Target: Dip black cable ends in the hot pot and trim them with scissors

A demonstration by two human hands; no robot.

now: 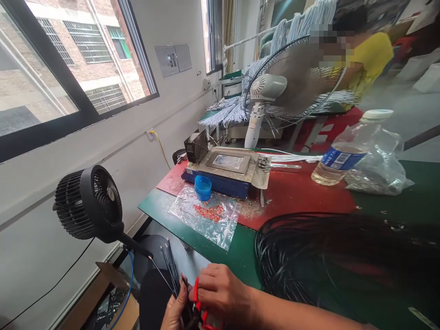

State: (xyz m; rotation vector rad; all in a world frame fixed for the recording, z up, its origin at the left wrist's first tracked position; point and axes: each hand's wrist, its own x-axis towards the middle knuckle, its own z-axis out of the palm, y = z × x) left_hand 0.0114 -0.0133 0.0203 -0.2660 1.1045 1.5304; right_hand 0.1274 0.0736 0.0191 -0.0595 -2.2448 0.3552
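At the bottom middle, my left hand (174,309) is closed around a bunch of thin black cables (168,262). Their ends point up, and some show bare copper or pale tips. My right hand (223,291) grips red-handled pliers (196,293) right beside the left hand; the jaws are largely hidden by my fingers. A large loose coil of black cable (275,261) lies on the table under and past my right forearm. Beyond my hands, a flat clear plastic bag (225,236) carries small red and yellow bits (210,211).
A blue cup (202,189) stands before a blue-sided heating unit (220,183) with a small fan (196,145). A black fan (91,201) is at left. A bottle (340,156) and plastic bag (378,169) stand right. A person in yellow (373,57) sits behind a large fan (268,87).
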